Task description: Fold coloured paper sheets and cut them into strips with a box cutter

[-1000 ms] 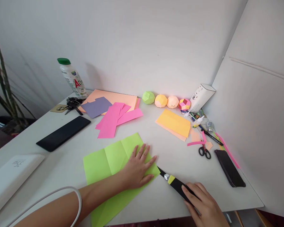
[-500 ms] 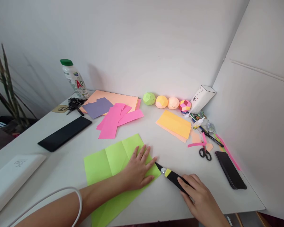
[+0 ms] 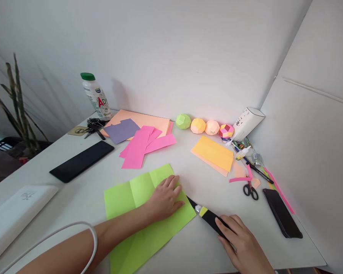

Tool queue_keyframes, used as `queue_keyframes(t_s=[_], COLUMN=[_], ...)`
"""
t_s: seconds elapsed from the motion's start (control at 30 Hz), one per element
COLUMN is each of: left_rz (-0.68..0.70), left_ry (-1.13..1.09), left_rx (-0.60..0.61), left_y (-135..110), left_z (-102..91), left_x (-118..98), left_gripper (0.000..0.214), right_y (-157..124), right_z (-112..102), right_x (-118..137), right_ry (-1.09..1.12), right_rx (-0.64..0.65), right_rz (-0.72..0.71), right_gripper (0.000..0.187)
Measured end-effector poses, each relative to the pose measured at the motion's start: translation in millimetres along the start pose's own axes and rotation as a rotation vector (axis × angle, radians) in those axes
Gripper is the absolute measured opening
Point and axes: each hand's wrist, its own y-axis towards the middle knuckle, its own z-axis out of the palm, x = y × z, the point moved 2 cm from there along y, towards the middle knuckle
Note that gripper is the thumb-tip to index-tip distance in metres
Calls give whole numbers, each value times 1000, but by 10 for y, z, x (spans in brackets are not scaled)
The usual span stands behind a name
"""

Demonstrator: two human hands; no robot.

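Observation:
My left hand (image 3: 166, 196) lies on a creased sheet of bright green paper (image 3: 118, 201), its fingers slightly bent and a little apart. To its right, my right hand (image 3: 238, 239) is closed around the black handle of a utility knife (image 3: 214, 220) with a yellow band. The dark blade points away to the upper left, and its tip reaches the paper's right edge. Whether the tip is under the paper or beside it, I cannot tell. My left forearm covers part of the sheet's lower left.
Pink strips (image 3: 135, 150), a purple sheet (image 3: 122, 130) and yellow paper (image 3: 214, 152) lie behind. Small scissors (image 3: 250, 191) and a phone (image 3: 282, 213) are at right. A white power bank (image 3: 17, 217) with a cable (image 3: 68, 224) sits at left. Faceted paper balls (image 3: 198, 126) line the wall.
My left fingers have drawn in and are less spread, off the paper's right edge. The knife stays close to that edge in my right hand. The whole view has shifted slightly.

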Motion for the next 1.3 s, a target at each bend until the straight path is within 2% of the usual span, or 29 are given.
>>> queue_keyframes(t_s=[0.07,0.27,0.4,0.53,0.7,0.8,1.0,1.3], left_rz=[-28,-96,-105,-107,-96,-73,-53,-25], left_ry=[-14,-19,-15,-12,-7,5,48,-6], left_rx=[-38,-133,-170,-159,-101,-73,-89,-89], left_y=[21,50,58,65,71,78,109,122], left_z=[3,96,152,138,25,-63,-152,-93], left_x=[44,155,170,166,144,148,219,264], left_gripper=[57,84,88,87,88,81,43,43], right_y=[3,17,58,133,227,267,317,452], right_z=[0,-1,3,7,26,41,72,98], right_x=[-14,-57,-69,-68,-74,-85,-106,-144], right_ry=[-2,-7,-17,4,26,24,3,18], right_rx=[7,-6,-9,2,13,16,38,56], right_rz=[-9,-28,-36,-35,-32,-30,-16,-16], right_gripper=[32,31,31,32,33,33,34,35])
